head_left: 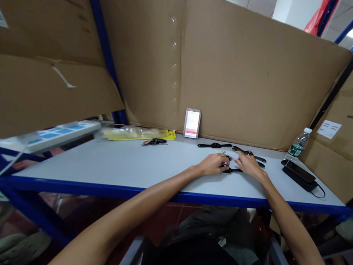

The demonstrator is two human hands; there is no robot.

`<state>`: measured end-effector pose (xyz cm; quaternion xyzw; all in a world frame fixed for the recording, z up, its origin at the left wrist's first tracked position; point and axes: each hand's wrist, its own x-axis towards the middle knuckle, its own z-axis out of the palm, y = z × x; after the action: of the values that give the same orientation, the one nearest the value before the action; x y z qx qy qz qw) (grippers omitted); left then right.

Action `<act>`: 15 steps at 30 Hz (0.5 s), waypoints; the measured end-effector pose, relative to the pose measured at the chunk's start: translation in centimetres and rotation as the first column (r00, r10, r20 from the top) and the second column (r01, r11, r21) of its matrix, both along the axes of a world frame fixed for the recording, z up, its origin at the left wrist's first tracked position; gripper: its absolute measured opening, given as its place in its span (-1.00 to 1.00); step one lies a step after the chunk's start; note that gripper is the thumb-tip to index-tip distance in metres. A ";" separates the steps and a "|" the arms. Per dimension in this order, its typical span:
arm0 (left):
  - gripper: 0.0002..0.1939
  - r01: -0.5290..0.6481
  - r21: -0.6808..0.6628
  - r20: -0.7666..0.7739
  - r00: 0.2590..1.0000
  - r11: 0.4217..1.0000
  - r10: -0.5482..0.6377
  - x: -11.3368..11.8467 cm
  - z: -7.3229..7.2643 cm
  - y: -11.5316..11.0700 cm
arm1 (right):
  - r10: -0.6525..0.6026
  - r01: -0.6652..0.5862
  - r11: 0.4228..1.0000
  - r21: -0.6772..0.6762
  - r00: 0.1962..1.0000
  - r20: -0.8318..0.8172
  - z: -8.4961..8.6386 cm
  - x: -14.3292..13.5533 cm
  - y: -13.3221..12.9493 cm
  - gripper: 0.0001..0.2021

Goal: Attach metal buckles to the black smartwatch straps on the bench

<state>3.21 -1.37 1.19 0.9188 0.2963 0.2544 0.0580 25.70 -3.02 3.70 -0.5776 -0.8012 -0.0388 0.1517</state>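
My left hand rests low over the table with its fingers curled around part of a small dark watch-like item. My right hand is just to the right, palm down, its fingers spread and near the same item. The dark strap of that item shows between the two hands. Behind them lies a black watch, stretched out flat. More dark straps lie behind and beside my right hand, partly covered by it.
A lit phone leans on the cardboard. Yellow-edged plastic bags and keys lie left. A bottle and a black device with a cable stand right. A power strip sits at the left edge.
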 end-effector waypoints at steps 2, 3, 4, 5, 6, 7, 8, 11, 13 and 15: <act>-0.83 0.020 0.004 -0.010 1.000 1.000 -0.020 0.0 0.0 0.0 | -0.009 0.010 0.999 -0.030 1.000 0.014 0.0 0.1 0.2 -0.61; -0.82 0.028 0.003 -0.014 1.000 1.000 -0.028 -0.1 0.0 -0.1 | -0.013 0.014 0.999 -0.038 1.000 0.019 0.0 0.1 0.3 -0.63; -0.82 0.035 0.001 -0.018 0.999 0.999 -0.035 -0.1 0.0 -0.1 | -0.014 0.015 0.999 -0.042 1.000 0.022 0.0 0.1 0.4 -0.64; -0.82 0.039 0.000 -0.018 0.999 0.999 -0.039 -0.1 0.1 -0.1 | -0.012 0.013 0.999 -0.044 1.000 0.021 0.0 0.2 0.5 -0.66; -0.82 0.041 -0.001 -0.017 0.999 0.999 -0.041 -0.1 0.1 -0.1 | -0.006 0.007 0.999 -0.045 1.000 0.018 -0.1 0.2 0.7 -0.69; -0.82 0.038 -0.001 -0.014 0.999 0.999 -0.038 -0.1 0.2 -0.1 | 0.006 -0.005 0.999 -0.044 1.000 0.017 -0.2 0.2 0.8 -0.71; -0.82 0.033 -0.001 -0.011 0.999 0.999 -0.033 -0.1 0.2 -0.1 | 0.022 -0.021 0.999 -0.048 1.000 0.019 -0.2 0.2 0.9 -0.74; -0.83 -0.011 -0.015 -0.012 1.000 1.000 0.011 -0.1 0.3 -0.2 | 0.058 -0.056 0.993 -0.102 0.998 0.021 -0.1 0.4 1.5 -0.74; -0.81 -0.050 -0.036 -0.018 0.999 0.998 0.049 0.0 0.4 -0.3 | 0.053 -0.049 0.987 -0.151 0.998 0.022 0.3 0.5 1.9 -0.65; -0.76 -0.085 -0.053 -0.026 0.996 0.995 0.084 0.1 0.4 -0.4 | 0.042 -0.034 0.981 -0.191 0.998 0.041 0.8 0.6 2.3 -0.62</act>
<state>3.30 -1.81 1.63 0.9065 0.3422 0.2378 0.0684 26.27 -0.71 4.53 -0.5731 -0.8152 0.0281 0.0786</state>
